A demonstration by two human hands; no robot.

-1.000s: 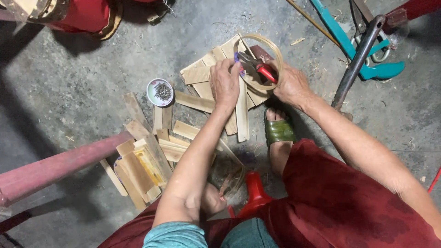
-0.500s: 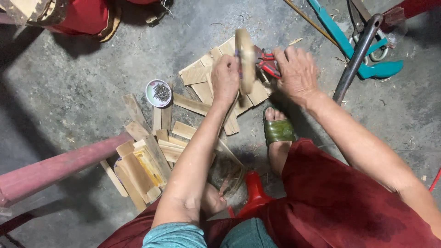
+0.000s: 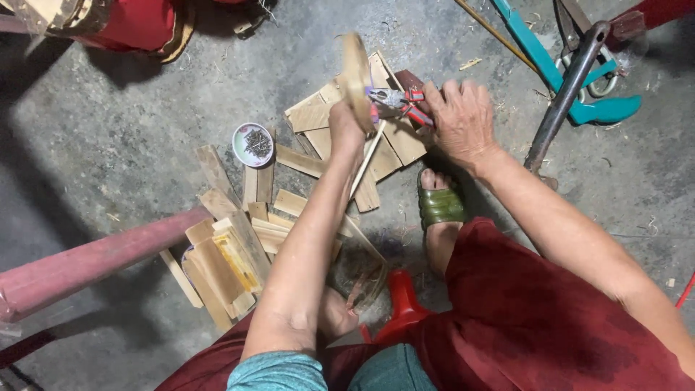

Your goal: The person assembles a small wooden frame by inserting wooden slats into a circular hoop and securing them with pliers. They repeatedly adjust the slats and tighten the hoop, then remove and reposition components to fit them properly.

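Dish [image 3: 253, 144] left of wood scraps [image 3: 347, 137]; pliers [image 3: 399, 101] on scraps, sandalled foot [image 3: 439, 205] below

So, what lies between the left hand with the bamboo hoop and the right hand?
In the head view, red-handled pliers lie between the left hand, which holds the hoop, and the right hand, above the wood pieces.

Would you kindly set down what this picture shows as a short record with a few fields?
Setting: rough concrete floor, seen from above.
Left hand: raised, gripping a thin wooden hoop held edge-on, blurred.
Right hand: resting over red-handled pliers on the wood pile.
Wood: flat offcuts under the hands, more pieces lower left.
Small bowl: beside the offcuts, holding small dark bits, too small to tell.
Foot: green sandal just below the right hand.
Nearby: red stool, teal tool handle.
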